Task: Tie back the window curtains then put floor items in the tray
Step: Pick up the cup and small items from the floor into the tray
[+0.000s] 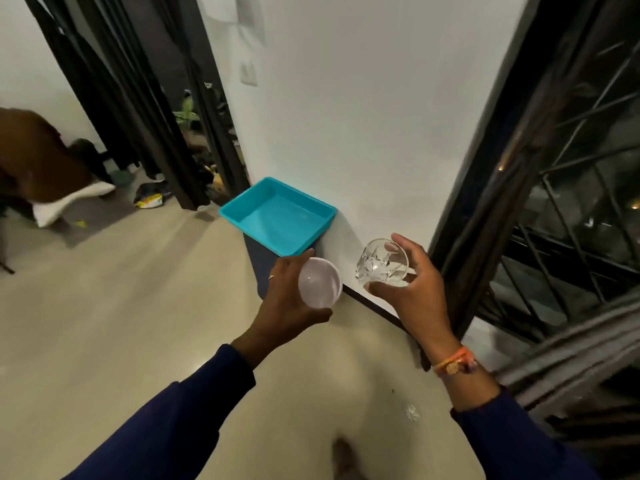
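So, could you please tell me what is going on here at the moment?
A person is carrying two items toward the tray, which sits empty on a ledge by the wall. The left hand holds a white cup, and the right hand holds a clear glass. Neither is in the tray yet.

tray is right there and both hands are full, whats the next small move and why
Probably reach both hands forward and lower the items into the turquoise tray. The left hand grips a white cup and the right hand holds a cut-glass tumbler, both held short of the tray, which sits just ahead by the wall and looks empty.
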